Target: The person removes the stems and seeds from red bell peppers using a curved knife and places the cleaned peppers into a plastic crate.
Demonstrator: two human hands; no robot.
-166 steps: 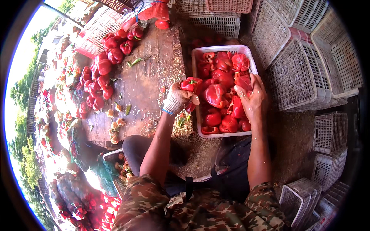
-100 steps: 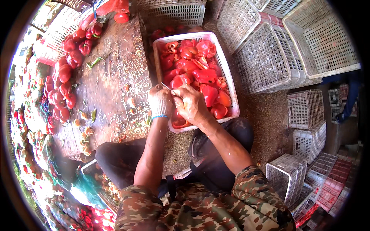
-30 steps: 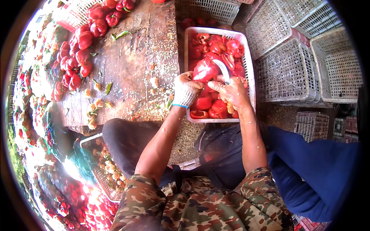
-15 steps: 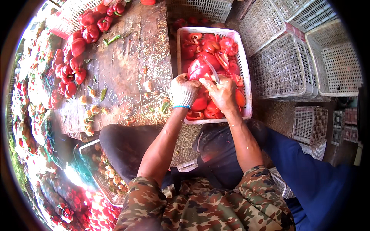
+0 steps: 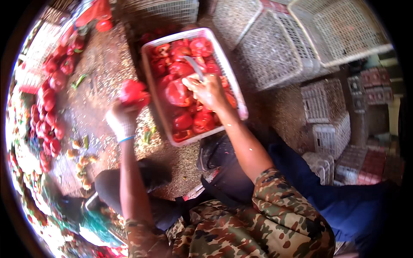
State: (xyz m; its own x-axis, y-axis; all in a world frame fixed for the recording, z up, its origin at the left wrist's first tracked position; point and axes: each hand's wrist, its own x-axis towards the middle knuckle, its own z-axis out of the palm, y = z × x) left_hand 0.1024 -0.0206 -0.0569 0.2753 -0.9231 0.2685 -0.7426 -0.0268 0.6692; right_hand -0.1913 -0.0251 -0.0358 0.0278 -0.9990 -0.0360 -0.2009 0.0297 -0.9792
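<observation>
Rough produce-handling workplace, sunlit at left: grimy plastic crates [image 5: 269, 45], seed-strewn wooden table [image 5: 101, 64], heaped red peppers [image 5: 48, 100].

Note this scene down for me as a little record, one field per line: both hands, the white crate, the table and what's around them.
Left hand: gloved, blurred, holding a red pepper over the table's edge
Right hand: bare, over the crate, gripping a curved knife, blade pointing away from the person
Crate: white, filled with red peppers, several visibly cut
Table: wooden, sprinkled with pale bits, whole red peppers heaped toward its left side
Surroundings: slatted crates to the right
</observation>
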